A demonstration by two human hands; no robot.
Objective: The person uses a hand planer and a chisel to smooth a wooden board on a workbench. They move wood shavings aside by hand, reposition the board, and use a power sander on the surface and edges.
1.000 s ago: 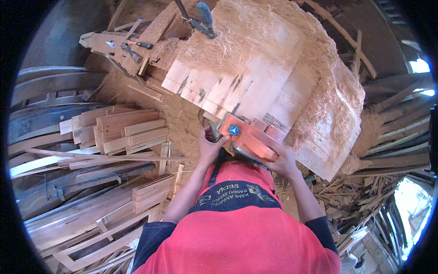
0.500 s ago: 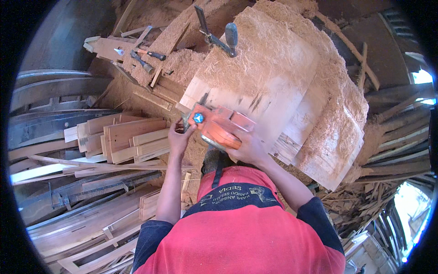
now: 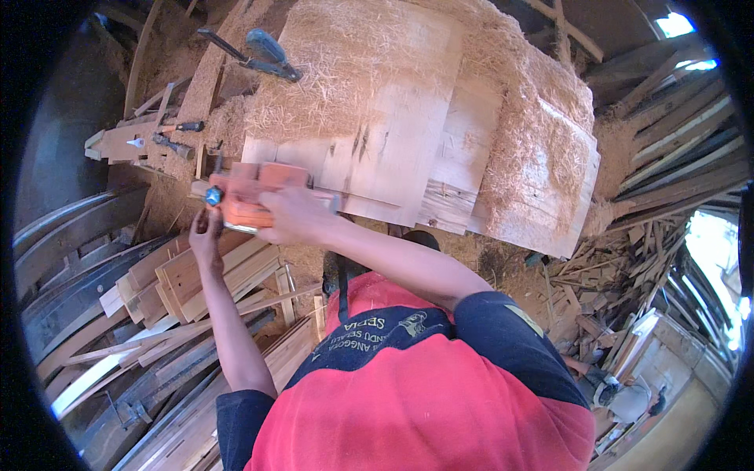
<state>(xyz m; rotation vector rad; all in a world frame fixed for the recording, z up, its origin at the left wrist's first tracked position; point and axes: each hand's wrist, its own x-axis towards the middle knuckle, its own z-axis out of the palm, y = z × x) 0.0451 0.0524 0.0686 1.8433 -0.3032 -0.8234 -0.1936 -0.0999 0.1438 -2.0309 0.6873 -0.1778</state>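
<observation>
Both hands are on one orange power tool [image 3: 247,200], which looks like an electric planer and sits at the near left corner of the stacked wooden boards [image 3: 393,157] on the worktop. The right hand [image 3: 292,216] is closed over the tool's top from the right, with that arm stretched far across the body toward the left. The left hand [image 3: 206,235] comes up from below and pinches with its fingertips at the tool's left end, just under a small blue knob [image 3: 213,197]; whether it bears any weight I cannot tell.

The tool's long axis runs left to right, roughly along the near edge of the boards and across the line of the forearms. The boards lie ahead of and to the right of the hands, their far parts buried under a thick layer of pale wood shavings [image 3: 369,47]. The right hand has the firmer hold and lies nearer the board surface; the left sits just off the boards' corner.

Beyond the hands, up and to the left, a blue-handled clamp [image 3: 259,51] lies on the shavings. Below the left hand, short planks [image 3: 188,275] are stacked, and long curved strips [image 3: 71,259] lie farther left.
</observation>
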